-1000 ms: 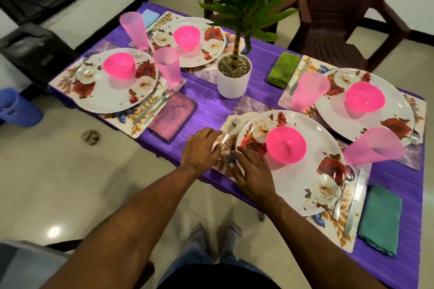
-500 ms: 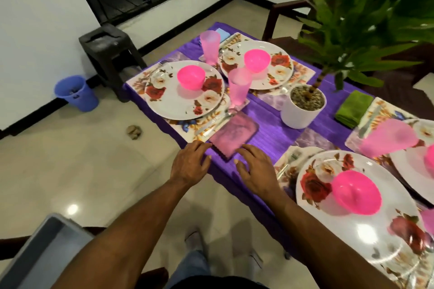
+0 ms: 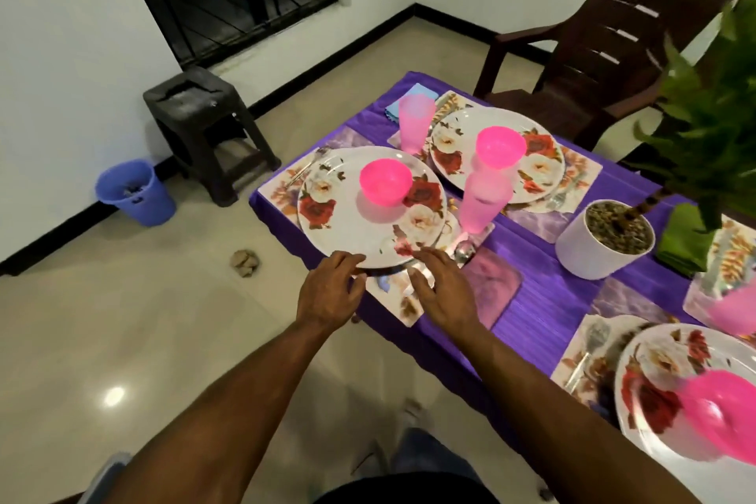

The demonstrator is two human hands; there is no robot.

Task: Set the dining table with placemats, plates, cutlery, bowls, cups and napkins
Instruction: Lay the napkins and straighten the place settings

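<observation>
I have both hands at the near rim of the floral plate [image 3: 347,225], which sits on its placemat [image 3: 403,301] at the tabletop's [image 3: 540,295] corner, a pink bowl [image 3: 385,181] on it. My left hand [image 3: 327,293] touches the plate's near edge, fingers loosely curled, gripping nothing. My right hand [image 3: 444,291] lies spread over the placemat, just right of the plate. The plate lies straight ahead of both hands, and the left is nearer. I judge a small nudge squares it.

Pink cup [image 3: 482,200] and potted plant [image 3: 605,237] block right, floor [image 3: 163,319] side open
</observation>
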